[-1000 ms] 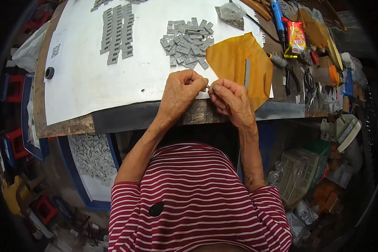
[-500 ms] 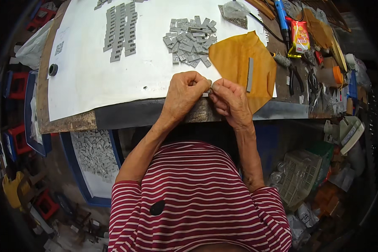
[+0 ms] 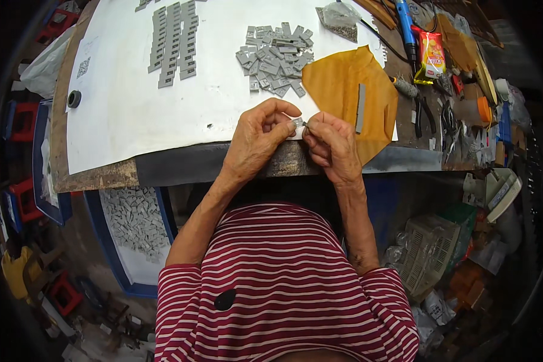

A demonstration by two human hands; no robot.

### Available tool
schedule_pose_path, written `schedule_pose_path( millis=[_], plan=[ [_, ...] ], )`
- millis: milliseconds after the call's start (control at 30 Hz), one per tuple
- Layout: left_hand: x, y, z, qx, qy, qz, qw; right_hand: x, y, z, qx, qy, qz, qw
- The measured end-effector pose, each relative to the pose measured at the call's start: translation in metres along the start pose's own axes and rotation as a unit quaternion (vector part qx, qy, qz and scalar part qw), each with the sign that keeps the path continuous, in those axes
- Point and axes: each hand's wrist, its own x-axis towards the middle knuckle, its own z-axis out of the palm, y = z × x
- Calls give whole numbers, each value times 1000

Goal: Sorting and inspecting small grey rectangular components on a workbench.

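Note:
My left hand (image 3: 254,140) pinches a small grey rectangular piece (image 3: 297,122) over the table's near edge, its index finger arched above the thumb. Close against that piece, my right hand (image 3: 335,145) has thumb and forefinger pressed together on a tiny dark bit, too small to name. A loose pile of similar grey pieces (image 3: 271,63) lies just beyond my hands. To the right, an orange-brown sheet (image 3: 329,78) carries a flat grey strip (image 3: 360,108). Further left, more grey pieces (image 3: 174,45) are laid out in overlapping columns on white paper (image 3: 120,108).
Pliers (image 3: 427,114), a blue-handled tool (image 3: 405,27) and a red-yellow packet (image 3: 429,57) crowd the table's right side. A black ring (image 3: 74,99) sits at the left. Below the table stands a blue-rimmed tray (image 3: 107,247) of grey pieces. A small bag (image 3: 338,18) lies at the back.
My left index finger has lifted away from the thumb, so the grey piece now shows. The right hand stays nearly where it was, still pinching.

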Motion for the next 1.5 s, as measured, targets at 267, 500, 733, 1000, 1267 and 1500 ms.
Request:
schedule_pose_path(
  millis=[267,500,733,1000,1267,1500],
  plan=[
    [-1,1,-4,-4,-12,-34,999,0,1,7,-56,35,-23,998],
    [0,-1,-6,7,-29,-37,999,1,1,6,-72,44,-20,996],
    [-2,-2,0,62,-9,4,998,0,1,4,-113,67,-16,991],
    [-3,0,2,81,-13,4,997,-2,2,-1,-140,62,-32,988],
    [-3,0,2,103,-4,15,995,-3,0,-3,-219,68,-40,973],
    [-3,2,0,96,-19,-14,995,-3,0,-5,-242,50,-51,968]
  ],
)
